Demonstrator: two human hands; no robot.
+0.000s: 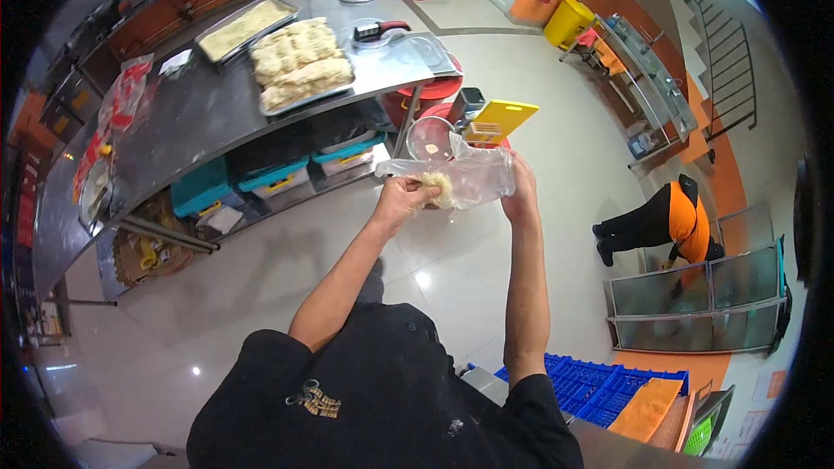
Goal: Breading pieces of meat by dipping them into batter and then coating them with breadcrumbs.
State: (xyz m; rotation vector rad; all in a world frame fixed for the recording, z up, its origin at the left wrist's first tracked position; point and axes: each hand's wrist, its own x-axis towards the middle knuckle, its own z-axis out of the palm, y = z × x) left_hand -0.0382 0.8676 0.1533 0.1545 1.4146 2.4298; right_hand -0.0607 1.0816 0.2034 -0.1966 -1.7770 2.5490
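Observation:
In front of my body, my left hand (401, 202) pinches a pale, crumbly-looking clump (439, 189) between thumb and fingers. I cannot tell exactly what food it is. My right hand (522, 187) grips the right end of a clear plastic bag (482, 177), which stretches across behind the clump. Whether the clump lies inside the bag or against it is unclear. Just beyond the bag sits a round clear tub (419, 137) with a small pale piece visible in it.
Left, a steel table (195, 124) bears a tray of pale, crumb-covered rolls (300, 62) and a flatter filled tray (247, 29). A yellow board (511, 118) leans out near red bins (438, 90). At right, a person in orange (689, 218) bends by glazed panels (664, 290). Blue crates (586, 384) stand behind my right arm.

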